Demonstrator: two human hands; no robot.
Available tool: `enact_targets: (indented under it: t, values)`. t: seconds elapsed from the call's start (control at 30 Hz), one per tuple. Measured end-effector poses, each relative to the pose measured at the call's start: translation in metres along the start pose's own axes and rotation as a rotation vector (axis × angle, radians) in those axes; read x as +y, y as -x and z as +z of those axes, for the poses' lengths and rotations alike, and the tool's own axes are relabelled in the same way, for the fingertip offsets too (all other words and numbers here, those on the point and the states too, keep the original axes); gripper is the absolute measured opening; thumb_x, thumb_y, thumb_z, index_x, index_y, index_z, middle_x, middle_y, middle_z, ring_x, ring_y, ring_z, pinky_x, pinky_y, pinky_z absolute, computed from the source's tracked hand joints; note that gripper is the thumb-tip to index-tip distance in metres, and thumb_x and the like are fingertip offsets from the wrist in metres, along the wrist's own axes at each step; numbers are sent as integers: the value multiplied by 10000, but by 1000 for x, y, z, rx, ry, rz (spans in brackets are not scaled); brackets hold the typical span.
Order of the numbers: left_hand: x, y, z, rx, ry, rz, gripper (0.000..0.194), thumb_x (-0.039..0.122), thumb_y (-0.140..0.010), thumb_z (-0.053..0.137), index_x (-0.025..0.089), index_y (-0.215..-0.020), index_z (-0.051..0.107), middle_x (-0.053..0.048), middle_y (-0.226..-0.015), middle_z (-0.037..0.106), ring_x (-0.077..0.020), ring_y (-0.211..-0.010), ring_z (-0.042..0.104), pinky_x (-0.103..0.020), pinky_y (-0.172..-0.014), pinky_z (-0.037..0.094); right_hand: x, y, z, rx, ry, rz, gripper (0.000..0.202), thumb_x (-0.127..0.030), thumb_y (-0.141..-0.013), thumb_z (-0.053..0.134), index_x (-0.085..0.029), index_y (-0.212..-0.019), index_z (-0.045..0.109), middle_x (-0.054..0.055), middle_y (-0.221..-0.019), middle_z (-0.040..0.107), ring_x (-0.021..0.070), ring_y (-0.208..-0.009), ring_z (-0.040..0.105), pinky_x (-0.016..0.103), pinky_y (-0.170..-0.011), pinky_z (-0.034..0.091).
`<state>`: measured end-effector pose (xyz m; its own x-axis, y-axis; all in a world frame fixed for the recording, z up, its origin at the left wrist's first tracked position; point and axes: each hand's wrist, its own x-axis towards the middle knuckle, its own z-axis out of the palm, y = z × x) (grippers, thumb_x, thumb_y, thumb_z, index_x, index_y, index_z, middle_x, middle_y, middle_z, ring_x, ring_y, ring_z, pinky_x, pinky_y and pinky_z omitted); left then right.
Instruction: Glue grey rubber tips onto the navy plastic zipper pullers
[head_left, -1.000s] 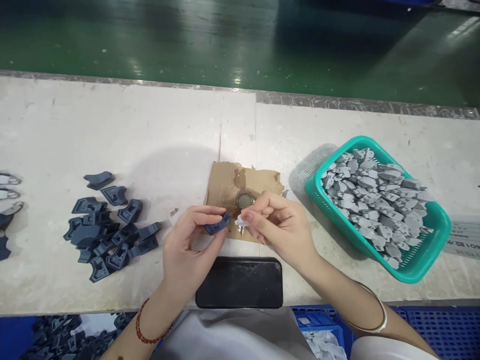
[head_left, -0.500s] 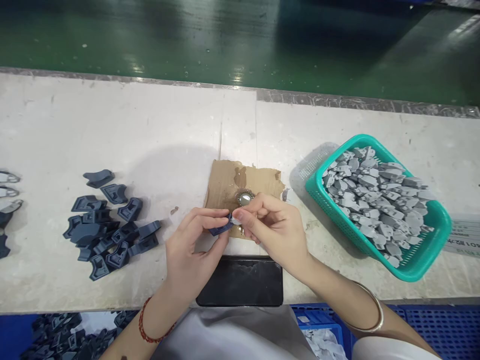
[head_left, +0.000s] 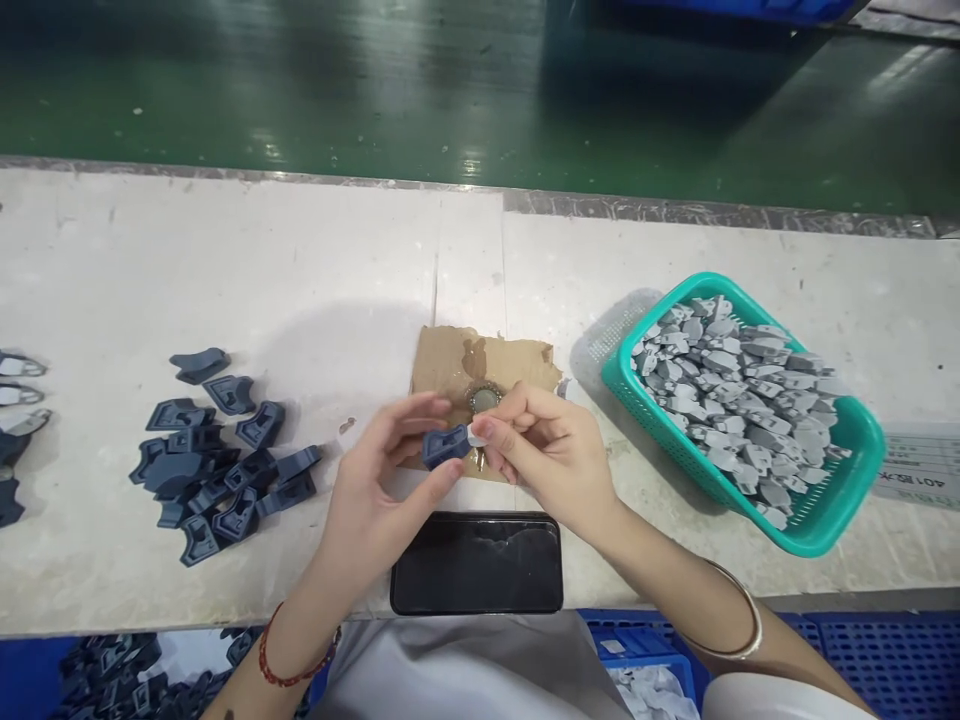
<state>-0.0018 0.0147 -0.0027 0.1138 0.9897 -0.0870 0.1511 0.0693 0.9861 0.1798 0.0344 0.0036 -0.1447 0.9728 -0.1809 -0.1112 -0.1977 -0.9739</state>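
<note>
A dark blue, hollowed plastic piece (head_left: pixel 444 447) is between the thumb and fingers of my left hand (head_left: pixel 379 480), its recessed face turned up. The thumb touches its lower edge, while the index finger is lifted away from it. My right hand (head_left: pixel 559 455) is closed in a pinch on a small light grey piece (head_left: pixel 475 436), whose end meets the right end of the dark blue piece. Just beyond the fingertips, a small round metal-rimmed dish (head_left: pixel 484 399) sits on a stained sheet of cardboard (head_left: pixel 517 358).
To the left lies a pile of dark blue pieces (head_left: pixel 176 470); at the far left edge are several grey-and-dark pieces (head_left: pixel 22 420). A green basket (head_left: pixel 862 470) of light grey parts stands right. A black phone (head_left: pixel 476 565) lies near the table's front edge.
The dark blue piece has turned so that its hollow face shows. My left fingers have loosened and lifted from its top. My right hand keeps its pinch.
</note>
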Motion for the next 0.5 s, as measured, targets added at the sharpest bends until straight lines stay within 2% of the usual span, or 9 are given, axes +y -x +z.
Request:
enact_targets:
  t: [0.07, 0.13, 0.33, 0.5]
  values:
    - [-1, 0, -2, -52, 57, -64, 227, 234, -911, 764, 258, -1136, 750, -32, -1067, 823, -163, -976, 782, -237, -896, 634, -1, 0, -1, -11, -15, -11, 349, -461, -900, 795, -199, -750, 620, -41, -544, 612, 76, -445, 473, 211, -435, 374]
    - [-2, 0, -1, -34, 102, -84, 132, 215, -904, 763, 245, -1033, 767, -12, -963, 829, -144, -896, 784, -203, -857, 630, -1, 0, -1, -30, -32, -24, 327, -429, -909, 791, -198, -754, 618, -41, -554, 616, 74, -450, 475, 207, -438, 376]
    - [0, 2, 5, 14, 165, -105, 144, 170, -874, 773, 225, -1007, 767, -2, -925, 847, -128, -854, 802, -151, -791, 631, 0, 2, 5, -35, -48, -98, 238, -342, -930, 767, -204, -785, 638, -47, -593, 628, 74, -472, 503, 201, -449, 412]
    - [0, 4, 7, 65, 130, -25, 164, 128, -861, 761, 217, -999, 756, 4, -915, 849, -112, -837, 805, -129, -788, 625, 0, 4, 5, 4, 90, -205, 96, -225, -904, 773, -209, -834, 709, -28, -661, 698, 86, -523, 585, 194, -466, 443]
